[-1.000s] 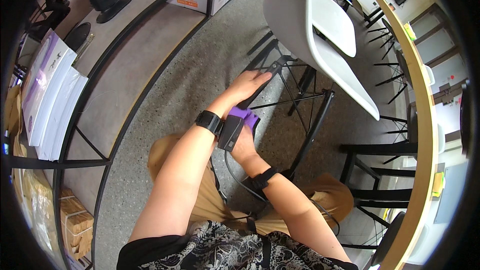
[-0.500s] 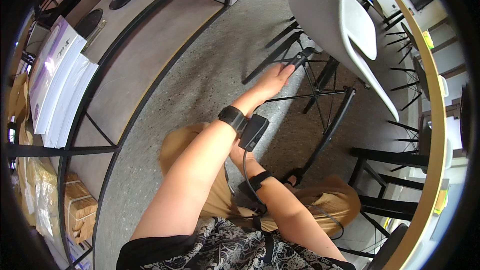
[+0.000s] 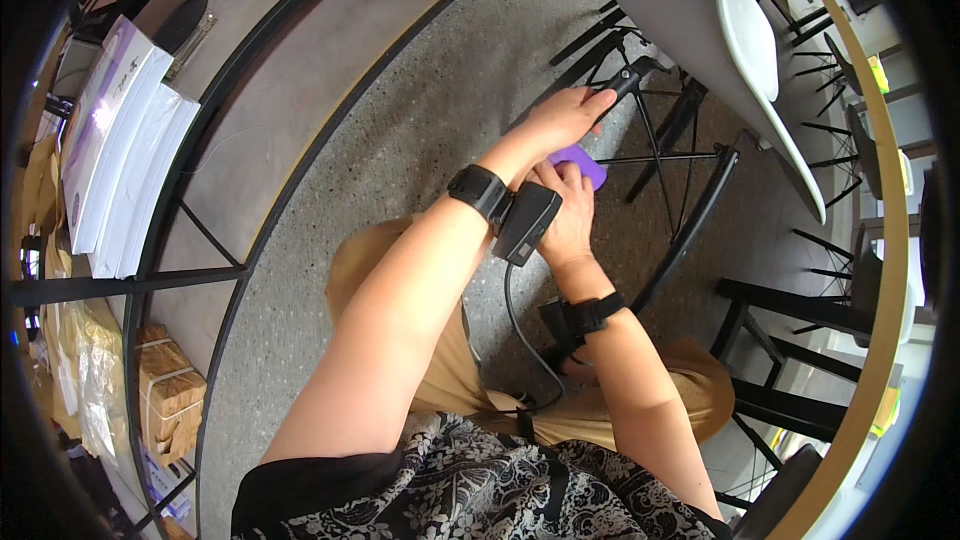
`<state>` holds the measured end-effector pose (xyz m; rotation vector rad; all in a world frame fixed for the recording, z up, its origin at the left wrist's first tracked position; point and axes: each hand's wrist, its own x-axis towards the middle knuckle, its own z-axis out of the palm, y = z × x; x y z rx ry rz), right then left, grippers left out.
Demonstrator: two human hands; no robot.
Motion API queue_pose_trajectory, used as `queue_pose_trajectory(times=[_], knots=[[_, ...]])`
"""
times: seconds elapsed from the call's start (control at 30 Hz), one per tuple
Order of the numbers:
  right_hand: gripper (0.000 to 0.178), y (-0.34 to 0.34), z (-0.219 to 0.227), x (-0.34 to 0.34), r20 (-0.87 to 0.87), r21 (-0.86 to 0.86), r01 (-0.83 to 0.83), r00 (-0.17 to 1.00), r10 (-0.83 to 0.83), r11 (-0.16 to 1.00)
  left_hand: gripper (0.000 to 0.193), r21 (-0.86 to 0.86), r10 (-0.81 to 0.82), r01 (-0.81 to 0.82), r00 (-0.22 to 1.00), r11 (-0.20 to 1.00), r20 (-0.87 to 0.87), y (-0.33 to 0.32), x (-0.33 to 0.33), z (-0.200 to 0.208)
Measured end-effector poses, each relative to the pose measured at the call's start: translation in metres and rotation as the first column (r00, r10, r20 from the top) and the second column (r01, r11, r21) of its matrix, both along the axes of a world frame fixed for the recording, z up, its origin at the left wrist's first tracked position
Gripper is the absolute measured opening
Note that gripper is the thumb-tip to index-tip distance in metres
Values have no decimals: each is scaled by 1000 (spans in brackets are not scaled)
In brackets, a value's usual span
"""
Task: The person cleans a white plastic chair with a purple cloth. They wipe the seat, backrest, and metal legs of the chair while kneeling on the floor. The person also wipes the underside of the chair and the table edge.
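A white shell chair (image 3: 690, 15) with thin black metal legs (image 3: 690, 215) lies tipped over in front of me. My left hand (image 3: 567, 120) is closed around the end part of one black chair leg (image 3: 625, 82), its thumb along the top. Just below it, my right hand (image 3: 563, 205) grips a folded purple cloth (image 3: 583, 165), fingers bent over it; part of the cloth is hidden under both hands. Whether the cloth touches the leg, I cannot tell. Each wrist wears a black strap, and a black box with a cable (image 3: 527, 224) sits by the left one.
At the left, a black-framed shelf (image 3: 300, 70) carries a stack of white paper (image 3: 125, 155). A brown strapped parcel (image 3: 170, 395) lies below. Black stool or table legs (image 3: 790, 310) and a curved wooden edge (image 3: 885, 270) stand at the right. Speckled grey floor (image 3: 330, 175) lies between.
My right hand has come up from below the left wrist to beside the left hand, and the purple cloth now shows in it. The left hand stays on the chair leg. The view has shifted slightly.
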<state>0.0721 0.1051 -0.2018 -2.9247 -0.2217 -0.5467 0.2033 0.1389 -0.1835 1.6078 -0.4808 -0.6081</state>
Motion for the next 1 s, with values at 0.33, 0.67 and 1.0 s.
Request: queue_pose_trajectory(times=[0.33, 0.67, 1.0], knots=[[19, 68, -114, -67, -341, 408, 57, 935, 94, 911, 54, 175, -197, 181, 978, 968, 74, 16, -2, 13], [24, 15, -80, -67, -449, 708, 304, 891, -73, -637, 51, 103, -211, 209, 977, 972, 10, 26, -11, 11], [27, 73, -151, -65, -674, 613, 643, 729, 120, -458, 47, 89, -213, 211, 977, 973, 13, 14, -12, 14]])
